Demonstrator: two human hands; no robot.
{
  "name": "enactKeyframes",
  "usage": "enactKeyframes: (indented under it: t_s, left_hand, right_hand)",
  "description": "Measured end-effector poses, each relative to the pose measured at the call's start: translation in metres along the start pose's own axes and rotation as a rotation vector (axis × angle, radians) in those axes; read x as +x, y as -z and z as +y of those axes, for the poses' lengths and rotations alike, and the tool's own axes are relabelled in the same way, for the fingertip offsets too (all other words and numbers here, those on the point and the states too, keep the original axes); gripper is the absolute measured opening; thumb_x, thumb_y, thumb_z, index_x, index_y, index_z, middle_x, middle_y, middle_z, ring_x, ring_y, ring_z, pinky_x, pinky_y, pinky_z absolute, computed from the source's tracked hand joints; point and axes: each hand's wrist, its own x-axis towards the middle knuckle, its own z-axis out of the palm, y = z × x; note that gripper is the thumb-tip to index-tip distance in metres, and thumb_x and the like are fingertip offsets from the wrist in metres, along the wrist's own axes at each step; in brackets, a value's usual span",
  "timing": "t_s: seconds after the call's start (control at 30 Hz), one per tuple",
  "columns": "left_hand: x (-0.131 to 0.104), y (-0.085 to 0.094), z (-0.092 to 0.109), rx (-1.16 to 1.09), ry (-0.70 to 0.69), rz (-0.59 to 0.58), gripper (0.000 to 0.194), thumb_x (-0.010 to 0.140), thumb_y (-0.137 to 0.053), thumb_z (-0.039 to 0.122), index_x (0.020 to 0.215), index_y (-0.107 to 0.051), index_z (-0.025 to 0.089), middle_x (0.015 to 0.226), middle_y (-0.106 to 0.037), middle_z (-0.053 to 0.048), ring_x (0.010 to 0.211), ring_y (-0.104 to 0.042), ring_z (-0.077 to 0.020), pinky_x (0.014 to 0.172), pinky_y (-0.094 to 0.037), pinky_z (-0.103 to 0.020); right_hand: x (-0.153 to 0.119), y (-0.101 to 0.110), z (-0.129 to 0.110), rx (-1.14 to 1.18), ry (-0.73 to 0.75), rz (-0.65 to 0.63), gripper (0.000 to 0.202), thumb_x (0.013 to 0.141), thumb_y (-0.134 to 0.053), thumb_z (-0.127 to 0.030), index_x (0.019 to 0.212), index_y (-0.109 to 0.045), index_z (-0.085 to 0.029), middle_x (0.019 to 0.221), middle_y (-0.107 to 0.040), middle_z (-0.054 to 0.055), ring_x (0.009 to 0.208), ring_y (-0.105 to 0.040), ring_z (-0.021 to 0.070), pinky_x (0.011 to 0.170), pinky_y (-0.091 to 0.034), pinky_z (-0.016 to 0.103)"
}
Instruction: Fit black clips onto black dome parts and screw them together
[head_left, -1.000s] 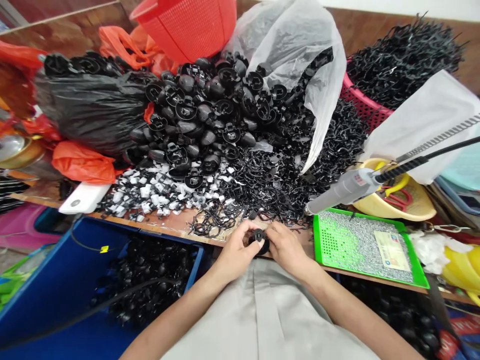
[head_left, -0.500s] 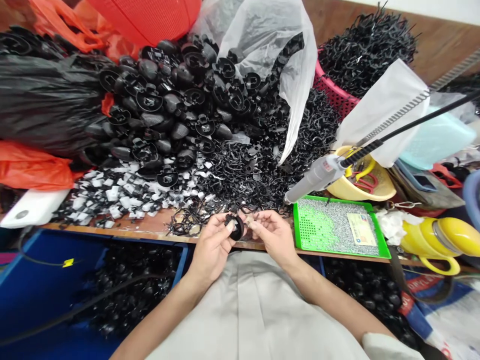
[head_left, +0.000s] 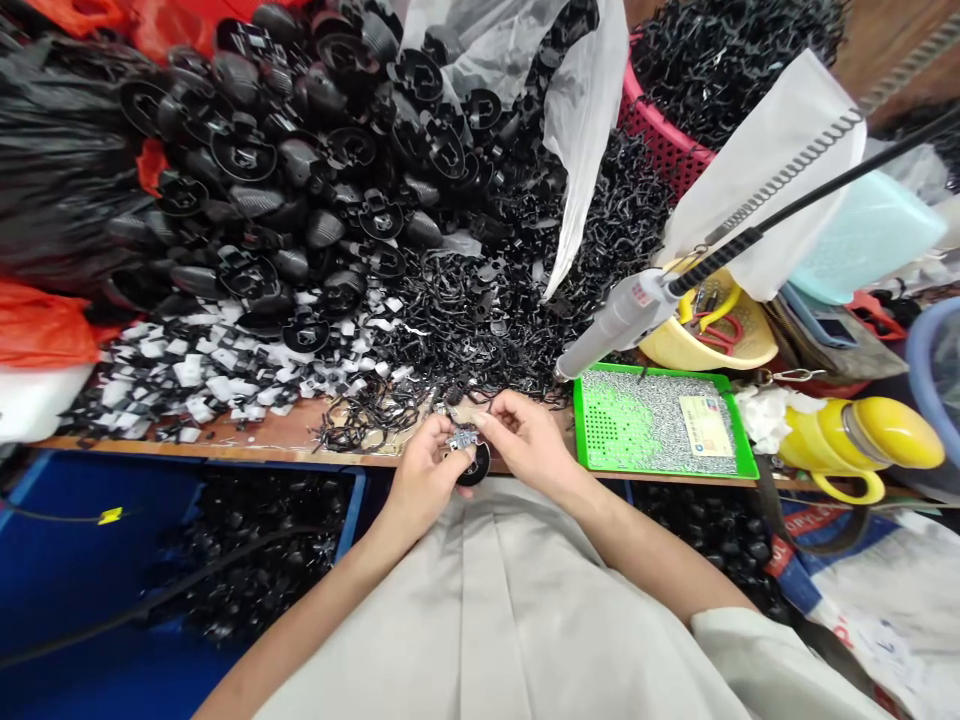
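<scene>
At the bench's front edge, my left hand [head_left: 417, 475] is closed around a round black plastic housing [head_left: 478, 468], its thumb pressed on the rim. A greyish fitting shows at the top of the housing, by the thumb. My right hand [head_left: 531, 445] comes in from the right, thumb and fingertips pinched together just above that fitting. Whatever lies between its fingertips is too small to make out. Behind both hands lie thin black strips [head_left: 360, 420] and a heap of small black plastic pieces [head_left: 480, 320].
White and black clips [head_left: 217, 365] and a pile of black housings [head_left: 322, 150] cover the left. A hanging electric screwdriver [head_left: 615, 325] points at a green tray [head_left: 591, 462] of small screws. A yellow bowl [head_left: 750, 352] and yellow mug [head_left: 825, 440] stand right. Blue bins [head_left: 82, 540] sit below.
The view has shifted, so the bench sits higher and further left. The housing has turned in my left hand, showing the greyish fitting. My right hand has come closer, over the housing's top.
</scene>
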Motion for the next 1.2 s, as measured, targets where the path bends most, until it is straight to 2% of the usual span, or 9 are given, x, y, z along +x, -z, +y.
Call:
enactKeyframes:
  t_s: [0.2,0.33,0.5,0.63,0.77,0.87,1.0,1.1,1.2]
  left_hand:
    - [0.001,0.002,0.001,0.035,0.022,-0.048,0.023,0.076,-0.066,0.029,0.094,-0.054,0.02,0.078,-0.057,0.001,0.051,-0.053,-0.0107,0.034,-0.042,-0.019]
    - [-0.002,0.001,0.004,-0.027,0.013,-0.124,0.024,0.075,-0.067,0.029,0.093,-0.054,0.02,0.078,-0.054,0.0,0.06,-0.053,-0.0125,0.038,-0.047,-0.02]
    - [-0.011,0.004,0.003,-0.012,-0.042,-0.149,0.02,0.078,-0.062,0.029,0.094,-0.056,0.02,0.081,-0.053,-0.001,0.07,-0.051,-0.0149,0.042,-0.049,-0.02]
    - [-0.016,0.008,-0.003,0.028,-0.037,-0.057,0.021,0.085,-0.052,0.038,0.095,-0.057,0.019,0.08,-0.053,-0.002,0.068,-0.052,-0.016,0.039,-0.048,-0.022]
    - [-0.015,0.011,-0.008,0.078,-0.006,0.033,0.019,0.082,-0.052,0.036,0.089,-0.057,0.02,0.069,-0.049,0.001,0.053,-0.049,-0.0136,0.033,-0.041,-0.02]
    - [-0.012,0.012,-0.01,0.056,0.024,0.062,0.018,0.079,-0.054,0.034,0.09,-0.059,0.02,0.07,-0.052,0.001,0.052,-0.05,-0.0132,0.032,-0.04,-0.02]
    - [-0.009,0.016,-0.012,-0.032,0.032,0.112,0.027,0.078,-0.057,0.035,0.099,-0.061,0.02,0.078,-0.058,-0.001,0.054,-0.053,-0.0138,0.033,-0.042,-0.021]
    - [-0.009,0.018,-0.015,-0.101,0.024,0.123,0.027,0.079,-0.058,0.04,0.098,-0.06,0.02,0.075,-0.057,-0.001,0.052,-0.053,-0.0131,0.034,-0.042,-0.021]
    - [-0.01,0.017,-0.017,-0.135,0.011,0.137,0.027,0.08,-0.059,0.042,0.097,-0.058,0.021,0.073,-0.055,0.001,0.05,-0.052,-0.0118,0.033,-0.041,-0.02]
  right_hand:
    - [-0.009,-0.003,0.001,-0.099,0.119,0.022,0.025,0.09,-0.055,-0.034,0.07,-0.047,-0.021,0.068,-0.045,-0.003,0.063,-0.042,0.0118,0.06,-0.033,0.025]
    - [-0.014,-0.007,0.002,-0.088,0.183,0.088,0.025,0.091,-0.053,-0.032,0.071,-0.045,-0.021,0.069,-0.043,-0.003,0.064,-0.041,0.0122,0.061,-0.033,0.025]
    - [-0.019,-0.008,0.002,-0.087,0.157,0.067,0.027,0.091,-0.054,-0.031,0.069,-0.041,-0.021,0.065,-0.039,-0.005,0.061,-0.038,0.0117,0.059,-0.03,0.025]
    - [-0.022,-0.009,-0.002,-0.079,0.137,0.008,0.026,0.09,-0.054,-0.031,0.07,-0.042,-0.021,0.067,-0.04,-0.004,0.062,-0.039,0.0112,0.059,-0.031,0.024]
    - [-0.022,-0.013,0.001,-0.03,0.07,-0.062,0.028,0.09,-0.055,-0.035,0.069,-0.043,-0.02,0.063,-0.041,-0.006,0.059,-0.038,0.0102,0.056,-0.03,0.024]
    - [-0.019,-0.014,0.008,0.001,0.006,-0.143,0.029,0.089,-0.057,-0.039,0.069,-0.048,-0.02,0.061,-0.044,-0.006,0.056,-0.039,0.0096,0.054,-0.03,0.023]
    - [-0.006,-0.007,0.009,0.046,0.035,-0.166,0.022,0.091,-0.054,-0.039,0.084,-0.06,-0.019,0.072,-0.058,-0.003,0.062,-0.05,0.0112,0.058,-0.038,0.023]
    - [0.017,-0.004,0.0,-0.046,0.162,-0.044,0.018,0.092,-0.054,-0.036,0.09,-0.063,-0.02,0.08,-0.062,0.0,0.072,-0.056,0.0136,0.067,-0.044,0.025]
    - [0.047,-0.009,-0.011,-0.274,0.265,0.038,0.013,0.091,-0.055,-0.03,0.095,-0.065,-0.022,0.087,-0.062,0.002,0.077,-0.058,0.0147,0.073,-0.045,0.027]
